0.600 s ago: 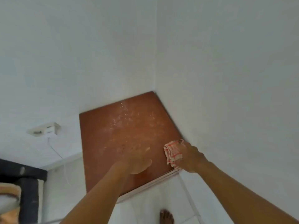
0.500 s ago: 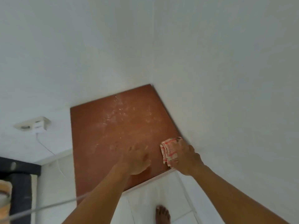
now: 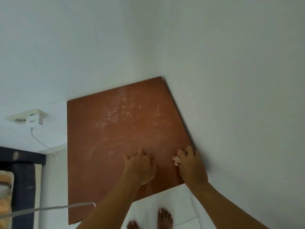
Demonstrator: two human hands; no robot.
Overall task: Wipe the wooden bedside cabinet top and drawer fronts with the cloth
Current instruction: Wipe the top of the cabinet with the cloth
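My right hand (image 3: 191, 166) presses on the cabinet top (image 3: 115, 146) at its right edge, just beside the wall (image 3: 231, 80). Grip closed around the cloth (image 3: 176, 161); cloth bunched under my palm, only a small pink-white bit sticks out left of the fingers. My left hand (image 3: 140, 167) rests flat on the same top, near the front edge, just left of the right hand, not touching the cloth; fingers loosely curled, holding nothing. Cabinet sits in the room corner, walls on back and right sides. Top is reddish-brown wood with pale smears and shiny wet spots across the middle and back. Drawer fronts not visible from this angle. Wall socket (image 3: 21, 119) with white charger (image 3: 35, 121) to the left, cable (image 3: 44, 144) hanging down. My bare feet (image 3: 165, 219) on white floor tiles (image 3: 165, 200) below the front edge.
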